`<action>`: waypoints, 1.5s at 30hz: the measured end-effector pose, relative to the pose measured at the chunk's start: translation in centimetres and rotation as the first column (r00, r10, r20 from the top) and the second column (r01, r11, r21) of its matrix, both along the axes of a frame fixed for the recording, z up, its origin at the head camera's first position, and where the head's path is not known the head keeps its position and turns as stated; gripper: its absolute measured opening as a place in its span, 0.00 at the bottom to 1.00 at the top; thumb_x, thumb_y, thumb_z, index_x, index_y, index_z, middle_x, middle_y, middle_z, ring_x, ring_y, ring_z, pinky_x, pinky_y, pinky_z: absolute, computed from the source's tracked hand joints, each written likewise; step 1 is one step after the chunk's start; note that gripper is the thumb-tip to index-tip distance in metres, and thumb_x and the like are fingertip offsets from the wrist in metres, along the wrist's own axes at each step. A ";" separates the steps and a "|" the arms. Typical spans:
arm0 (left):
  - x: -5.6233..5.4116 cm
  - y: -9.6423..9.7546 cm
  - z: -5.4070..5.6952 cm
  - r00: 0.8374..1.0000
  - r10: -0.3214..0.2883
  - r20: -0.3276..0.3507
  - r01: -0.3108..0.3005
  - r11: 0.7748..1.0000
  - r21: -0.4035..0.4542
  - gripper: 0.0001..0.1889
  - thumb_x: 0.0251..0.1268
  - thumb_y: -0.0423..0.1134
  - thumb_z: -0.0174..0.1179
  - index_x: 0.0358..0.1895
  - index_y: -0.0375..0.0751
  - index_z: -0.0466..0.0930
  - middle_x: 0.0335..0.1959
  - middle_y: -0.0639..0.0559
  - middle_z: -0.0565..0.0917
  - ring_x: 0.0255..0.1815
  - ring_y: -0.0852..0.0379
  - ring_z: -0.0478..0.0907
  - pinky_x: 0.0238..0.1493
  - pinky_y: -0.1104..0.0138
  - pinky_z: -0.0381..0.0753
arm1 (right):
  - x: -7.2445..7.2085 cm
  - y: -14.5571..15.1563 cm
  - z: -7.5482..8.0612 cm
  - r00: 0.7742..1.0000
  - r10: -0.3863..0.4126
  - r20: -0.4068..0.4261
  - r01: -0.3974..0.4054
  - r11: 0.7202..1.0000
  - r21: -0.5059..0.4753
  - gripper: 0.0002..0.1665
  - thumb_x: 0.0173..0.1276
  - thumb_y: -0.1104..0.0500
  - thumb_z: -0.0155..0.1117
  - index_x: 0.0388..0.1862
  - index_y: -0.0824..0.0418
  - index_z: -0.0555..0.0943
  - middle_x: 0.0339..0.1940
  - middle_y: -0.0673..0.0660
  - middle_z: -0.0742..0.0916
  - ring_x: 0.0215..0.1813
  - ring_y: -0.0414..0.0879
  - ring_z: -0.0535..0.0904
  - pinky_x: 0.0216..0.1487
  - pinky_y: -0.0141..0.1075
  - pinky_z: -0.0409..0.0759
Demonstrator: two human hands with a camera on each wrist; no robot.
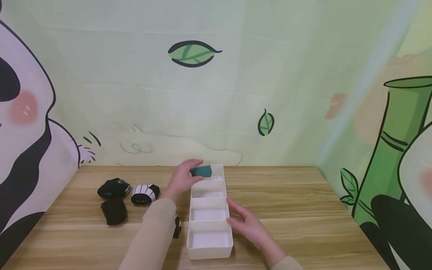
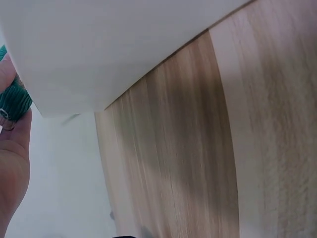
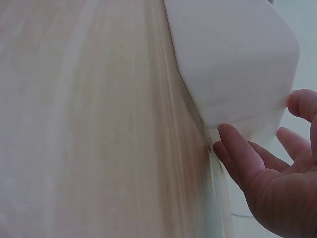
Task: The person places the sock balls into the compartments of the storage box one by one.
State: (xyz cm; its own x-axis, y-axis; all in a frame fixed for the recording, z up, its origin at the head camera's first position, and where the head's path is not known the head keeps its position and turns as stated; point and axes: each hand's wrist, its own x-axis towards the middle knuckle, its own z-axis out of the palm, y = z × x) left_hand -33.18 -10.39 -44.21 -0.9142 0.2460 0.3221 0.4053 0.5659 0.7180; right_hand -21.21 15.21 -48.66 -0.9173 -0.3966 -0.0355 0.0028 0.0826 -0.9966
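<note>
The left hand (image 1: 182, 177) holds a green bundle (image 1: 201, 171) of cloth, with the thumb and the fingers clamped on it. This bundle is over the farthest compartment of a long white box (image 1: 210, 254), close to the far edge of the table (image 1: 287, 198). The hand and the bundle hide a part of this compartment; whether the bundle touches the box inside, I cannot tell. In the left wrist view the bundle is cut by the picture's border, but its ribbed cloth can be seen.

The right hand (image 1: 248, 228) has its thumb and fingers apart, not closed around anything; fingertips touch the right wall of the box. In the right wrist view this hand is also partly cut off.

Toward the left edge of the table lie a black bundle (image 1: 113, 188), a very dark brown bundle (image 1: 114, 212) just nearer, and a white-and-black striped bundle (image 1: 144, 194) beside them. Another dark thing (image 1: 177, 228) is mostly hidden behind the left sleeve (image 1: 153, 228), so its shape is not clear. The near edge of the table lies outside the head view.
</note>
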 end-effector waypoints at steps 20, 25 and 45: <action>-0.6 0.9 0.0 0.999 -0.038 0.021 0.039 0.996 -0.082 0.29 0.60 0.29 0.69 0.66 0.37 0.75 0.65 0.39 0.74 0.63 0.41 0.73 0.64 0.51 0.72 | 0.0 0.0 0.1 1.000 0.001 0.001 -0.001 1.000 -0.002 0.39 0.73 0.62 0.61 0.79 0.60 0.58 0.75 0.71 0.63 0.67 0.65 0.71 0.58 0.47 0.79; -0.5 0.9 -0.1 0.998 -0.037 0.053 0.041 0.996 -0.077 0.29 0.61 0.28 0.67 0.67 0.37 0.74 0.67 0.40 0.72 0.66 0.40 0.70 0.66 0.51 0.70 | 0.0 0.0 0.0 1.000 -0.001 -0.003 0.001 1.000 0.021 0.38 0.73 0.62 0.61 0.79 0.59 0.59 0.75 0.70 0.64 0.67 0.64 0.72 0.57 0.46 0.79; -0.1 0.5 -0.6 0.999 -0.053 0.010 0.053 0.997 -0.048 0.21 0.64 0.27 0.63 0.61 0.33 0.78 0.61 0.41 0.79 0.66 0.42 0.72 0.68 0.51 0.67 | 0.2 -0.1 0.2 1.000 -0.011 -0.003 0.011 1.000 0.005 0.38 0.73 0.62 0.60 0.79 0.60 0.58 0.74 0.72 0.64 0.67 0.66 0.71 0.57 0.47 0.79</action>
